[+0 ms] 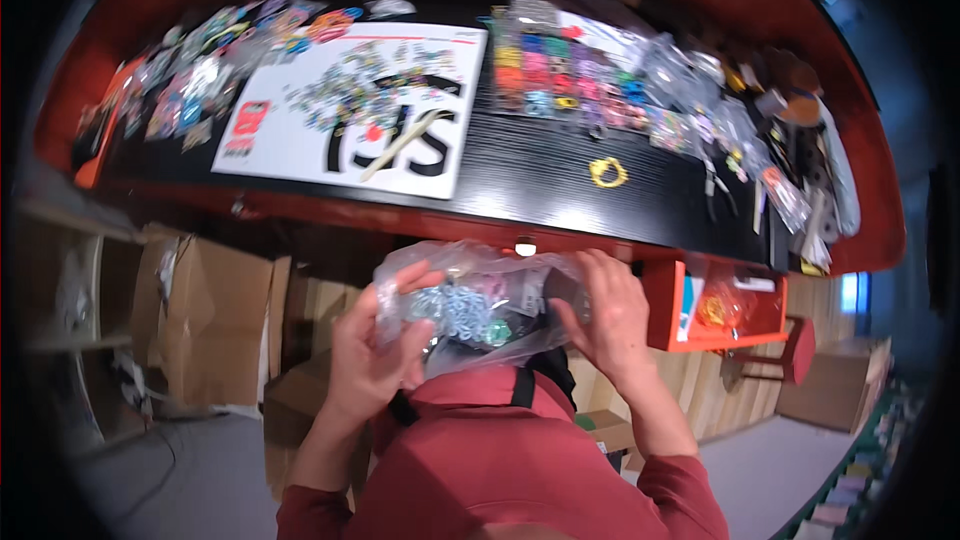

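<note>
A clear plastic bag (pixel 535 345) is spread wide between my two hands, in front of the desk's edge. Inside it lie a heap of pale blue links or beads (pixel 462 312), something green (pixel 496 331) and some pinkish pieces behind. My left hand (pixel 375 335) is curled round the bag's left rim, thumb on the near side. On the opposite rim, my right hand (pixel 612 315) grips the plastic between thumb and fingers. The exact kind of the small pieces cannot be made out.
On the black desk (pixel 540 155) lies a white board (pixel 290 140) with scattered small beads and a pale stick (pixel 405 145). A sorted, multicoloured bead tray (pixel 535 70), yellow bracelet (pixel 607 172) and pliers (pixel 715 190) are farther right. An orange drawer (pixel 715 340) stands pulled out; cardboard boxes (pixel 215 325) stand left.
</note>
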`<act>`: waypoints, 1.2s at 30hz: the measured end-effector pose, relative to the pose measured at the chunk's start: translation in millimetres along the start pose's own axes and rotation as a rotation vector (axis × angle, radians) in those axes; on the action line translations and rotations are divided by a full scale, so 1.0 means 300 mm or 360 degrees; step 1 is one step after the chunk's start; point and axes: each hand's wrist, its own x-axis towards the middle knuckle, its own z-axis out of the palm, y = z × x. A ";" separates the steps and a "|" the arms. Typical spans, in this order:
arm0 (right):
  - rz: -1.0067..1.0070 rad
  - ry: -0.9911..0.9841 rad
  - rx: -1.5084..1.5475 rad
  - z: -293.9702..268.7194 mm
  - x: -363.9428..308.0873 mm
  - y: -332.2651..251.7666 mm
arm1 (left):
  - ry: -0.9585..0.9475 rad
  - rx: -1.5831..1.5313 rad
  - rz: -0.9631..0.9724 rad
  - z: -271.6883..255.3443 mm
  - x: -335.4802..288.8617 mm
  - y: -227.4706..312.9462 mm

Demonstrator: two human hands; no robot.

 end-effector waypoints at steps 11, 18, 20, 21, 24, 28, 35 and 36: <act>0.0387 -0.0326 0.1849 -0.079 0.009 -0.213 | -0.0615 0.0370 0.0111 0.012 -0.051 -0.062; -0.1009 -0.0510 0.1356 -0.118 0.170 -0.449 | -0.0227 -0.0731 0.0219 -0.105 -0.120 -0.076; -0.1252 -0.0370 0.1189 -0.110 0.164 -0.500 | -0.0117 -0.0786 0.0257 -0.180 -0.180 -0.027; -0.1326 -0.0281 0.1170 -0.109 0.157 -0.514 | -0.0020 -0.0956 0.0257 -0.222 -0.217 -0.002; -0.0909 -0.0036 0.1414 -0.080 0.150 -0.494 | 0.0341 -0.0721 0.0468 -0.389 -0.323 0.072; -0.0146 -0.0400 0.1592 0.008 0.123 -0.382 | 0.0977 -0.0266 0.0445 -0.567 -0.354 0.244; 0.0362 -0.0587 0.1741 0.137 0.027 -0.230 | 0.1546 0.0307 0.0609 -1.024 -0.258 0.391; 0.0388 -0.0556 0.1731 0.137 0.019 -0.227 | 0.1657 0.0383 0.0685 -1.101 -0.233 0.392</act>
